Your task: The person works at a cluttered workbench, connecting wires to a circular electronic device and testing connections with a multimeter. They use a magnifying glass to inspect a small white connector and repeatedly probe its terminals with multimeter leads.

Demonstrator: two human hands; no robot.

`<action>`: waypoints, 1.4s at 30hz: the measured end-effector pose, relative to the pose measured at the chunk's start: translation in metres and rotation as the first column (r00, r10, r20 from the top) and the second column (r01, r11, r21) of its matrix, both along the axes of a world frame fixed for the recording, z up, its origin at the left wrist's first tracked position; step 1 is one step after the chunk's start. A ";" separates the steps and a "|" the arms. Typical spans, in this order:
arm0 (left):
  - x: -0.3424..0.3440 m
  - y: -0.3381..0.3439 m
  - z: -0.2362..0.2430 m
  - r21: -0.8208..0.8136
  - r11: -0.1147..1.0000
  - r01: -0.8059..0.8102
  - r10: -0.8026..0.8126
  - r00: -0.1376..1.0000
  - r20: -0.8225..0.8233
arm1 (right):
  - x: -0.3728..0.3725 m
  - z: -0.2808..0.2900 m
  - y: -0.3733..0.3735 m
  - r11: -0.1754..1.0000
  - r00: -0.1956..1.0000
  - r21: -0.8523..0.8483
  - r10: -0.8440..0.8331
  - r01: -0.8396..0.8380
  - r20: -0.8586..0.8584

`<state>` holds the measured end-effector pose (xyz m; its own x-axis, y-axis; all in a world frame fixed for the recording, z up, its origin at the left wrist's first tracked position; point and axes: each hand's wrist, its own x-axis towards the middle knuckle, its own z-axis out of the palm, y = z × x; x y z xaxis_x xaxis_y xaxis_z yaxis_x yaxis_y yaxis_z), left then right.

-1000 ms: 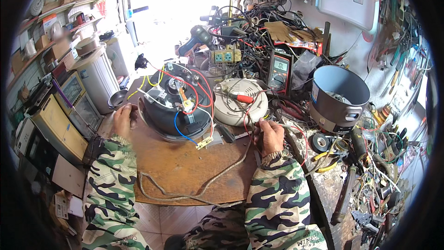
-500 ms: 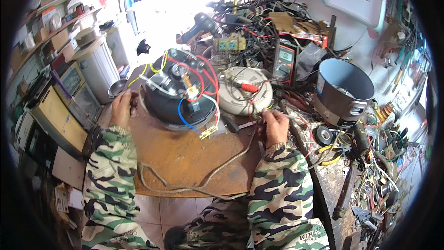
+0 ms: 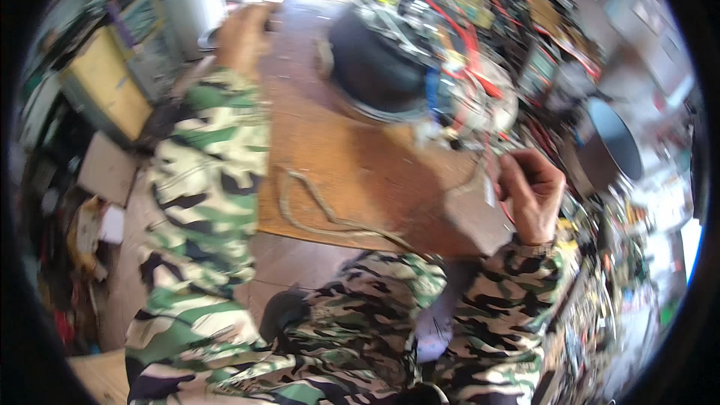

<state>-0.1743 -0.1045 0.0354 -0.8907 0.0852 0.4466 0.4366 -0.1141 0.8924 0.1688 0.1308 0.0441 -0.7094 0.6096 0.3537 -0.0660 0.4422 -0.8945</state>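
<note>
Because the view is badly blurred, small contacts are hard to call. Far left, the left hand (image 3: 244,36) is at the left edge of the table (image 3: 307,135), fingers partly curled; cannot tell whether they press the wood or pinch anything. Judged handling: this hand does best staying light and off the wiring, any steadying done at a rim and never by a wire. Next, the cord (image 3: 360,231) loops on the near part of the table and runs to the front edge, well apart from the left hand; better slack, so no tug gets to the wired parts. Further right, the dome (image 3: 375,67), dark and round, is on the far half of the table, right of the left hand with bare wood between, and up-left of the right hand (image 3: 532,195), apart from both. A blue wire (image 3: 432,90) and red wires (image 3: 469,37) show at its right side, the pale housing (image 3: 506,109) just beside. Right hand: thumb and fingers drawn close, a red lead (image 3: 488,151) near the tips; pinched or not, cannot tell. Light fingertip control seems best. Far right, a grey pot (image 3: 615,139).
</note>
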 end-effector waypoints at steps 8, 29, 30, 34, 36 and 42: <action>-0.008 -0.002 -0.006 0.230 0.946 0.230 -0.259 0.960 0.108 | 0.105 -0.038 -0.002 0.913 0.911 -0.024 -0.408 0.407 -0.060; -0.043 -0.009 -0.036 0.080 0.957 0.278 -0.286 0.950 0.123 | 0.168 -0.018 0.085 0.555 0.439 0.789 -0.797 0.263 0.414; -0.039 -0.006 -0.035 0.079 0.956 0.282 -0.289 0.951 0.113 | 0.165 -0.015 0.084 0.571 0.463 0.786 -0.778 0.239 0.424; -0.036 -0.010 -0.034 0.065 0.956 0.285 -0.291 0.950 0.112 | 0.142 -0.009 0.062 0.645 0.553 0.760 -0.606 -0.080 0.572; -0.036 -0.008 -0.034 0.067 0.956 0.284 -0.291 0.950 0.118 | 0.141 -0.020 0.056 0.579 0.534 0.807 -0.650 -0.113 0.541; -0.034 -0.008 -0.031 0.057 0.964 0.258 -0.264 0.957 0.123 | 0.131 -0.020 0.075 0.588 0.638 0.806 -0.597 -0.064 0.486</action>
